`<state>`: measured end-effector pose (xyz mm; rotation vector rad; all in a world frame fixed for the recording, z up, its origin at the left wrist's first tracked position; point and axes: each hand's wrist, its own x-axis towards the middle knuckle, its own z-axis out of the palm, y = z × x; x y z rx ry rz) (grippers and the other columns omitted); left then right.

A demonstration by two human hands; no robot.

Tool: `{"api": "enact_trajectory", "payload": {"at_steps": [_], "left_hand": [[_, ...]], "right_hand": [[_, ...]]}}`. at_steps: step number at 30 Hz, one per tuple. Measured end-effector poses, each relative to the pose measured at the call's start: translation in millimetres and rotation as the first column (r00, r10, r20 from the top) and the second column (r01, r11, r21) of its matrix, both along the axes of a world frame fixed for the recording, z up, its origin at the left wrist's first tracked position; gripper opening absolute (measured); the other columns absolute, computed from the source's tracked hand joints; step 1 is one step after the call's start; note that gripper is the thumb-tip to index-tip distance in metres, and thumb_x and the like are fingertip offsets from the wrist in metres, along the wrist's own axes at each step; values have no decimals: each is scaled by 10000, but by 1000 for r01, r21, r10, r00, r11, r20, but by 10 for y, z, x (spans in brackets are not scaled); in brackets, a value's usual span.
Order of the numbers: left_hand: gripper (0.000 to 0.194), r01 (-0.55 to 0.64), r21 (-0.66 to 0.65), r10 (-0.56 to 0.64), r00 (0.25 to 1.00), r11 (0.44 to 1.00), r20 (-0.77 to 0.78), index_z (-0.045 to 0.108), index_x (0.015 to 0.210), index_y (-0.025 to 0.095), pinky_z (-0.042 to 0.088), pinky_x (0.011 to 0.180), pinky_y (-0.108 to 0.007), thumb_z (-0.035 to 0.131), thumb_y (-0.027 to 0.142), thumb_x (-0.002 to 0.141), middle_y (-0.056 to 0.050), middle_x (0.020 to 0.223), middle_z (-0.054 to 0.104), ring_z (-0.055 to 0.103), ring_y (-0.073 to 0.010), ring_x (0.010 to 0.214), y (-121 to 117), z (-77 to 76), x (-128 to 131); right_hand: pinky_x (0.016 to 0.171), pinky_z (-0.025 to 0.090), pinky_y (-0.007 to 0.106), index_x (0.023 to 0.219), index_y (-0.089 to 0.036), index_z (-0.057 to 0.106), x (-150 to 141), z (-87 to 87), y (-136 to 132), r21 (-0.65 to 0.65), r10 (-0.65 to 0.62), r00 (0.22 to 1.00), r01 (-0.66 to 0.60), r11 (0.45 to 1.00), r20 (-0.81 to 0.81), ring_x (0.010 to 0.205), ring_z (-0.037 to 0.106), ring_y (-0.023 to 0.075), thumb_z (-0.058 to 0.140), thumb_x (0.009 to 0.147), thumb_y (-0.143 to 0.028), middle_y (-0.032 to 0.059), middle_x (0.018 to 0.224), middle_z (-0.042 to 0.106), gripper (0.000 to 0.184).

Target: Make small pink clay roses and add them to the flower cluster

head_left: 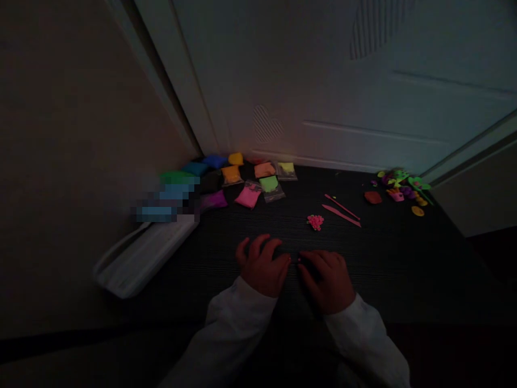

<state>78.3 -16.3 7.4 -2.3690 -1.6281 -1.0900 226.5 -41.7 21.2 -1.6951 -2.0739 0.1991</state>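
My left hand (263,265) rests palm down over the dark tabletop, its fingers spread and its thumb pointing at my right hand. A tiny pink speck shows at that thumb's tip; I cannot tell whether it is clay or the nail. My right hand (329,277) is bent, with thumb and forefinger tips close around a tiny pink clay ball (299,260). Just beyond my hands lies a cluster of small pink clay balls (315,222) with a bit of green at its edge. Two pink modelling tools, a thin stick (342,207) and a flat knife (341,215), lie behind it to the right.
Bags of coloured clay, among them a pink bag (248,195) and an orange bag (231,174), lie at the back left. A white case (149,256) stands at the left edge. Small clay figures (398,186) and a reddish lump (372,198) sit at the back right, before a white door (323,81).
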Motion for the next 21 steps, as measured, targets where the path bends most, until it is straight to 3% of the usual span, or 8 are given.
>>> {"api": "enact_trajectory", "payload": {"at_steps": [8,21], "left_hand": [[66,39,-5,-39,999,999,-11,601,619,261,162,865,-475,540,236,618,7,834,601,444,-227,951,-16,50,-11],[103,69,-16,-70,996,997,-61,598,659,254,180,856,-472,516,214,611,-13,798,596,456,-226,918,19,-12,-22]], "right_hand": [[744,304,301,883,-205,549,-19,-1,11,58,-23,999,25,998,-35,785,511,134,450,738,-239,21,808,585,179],[764,306,298,878,-214,553,27,-31,16,25,-27,987,32,999,-159,792,511,128,412,731,-176,5,820,588,207]]}}
